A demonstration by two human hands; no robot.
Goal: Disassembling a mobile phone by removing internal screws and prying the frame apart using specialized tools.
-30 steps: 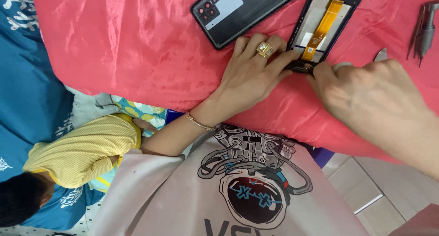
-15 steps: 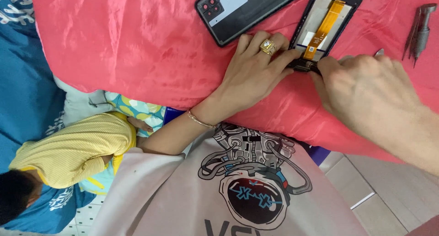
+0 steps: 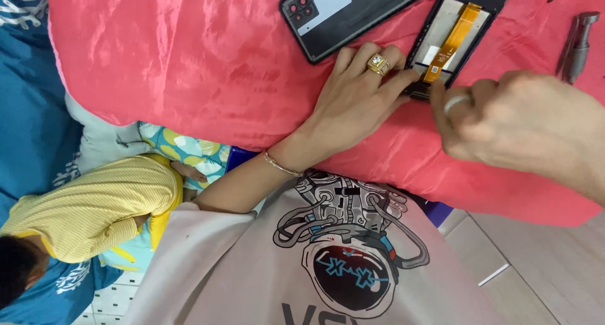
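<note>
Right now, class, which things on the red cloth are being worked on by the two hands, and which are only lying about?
In use:
- opened phone, with an orange ribbon strip inside
- left hand, steadying the phone's lower edge
- right hand, at the same edge

Lying about:
- black back cover, beside the phone
- metal tool, far right
- red cloth, underneath everything
</note>
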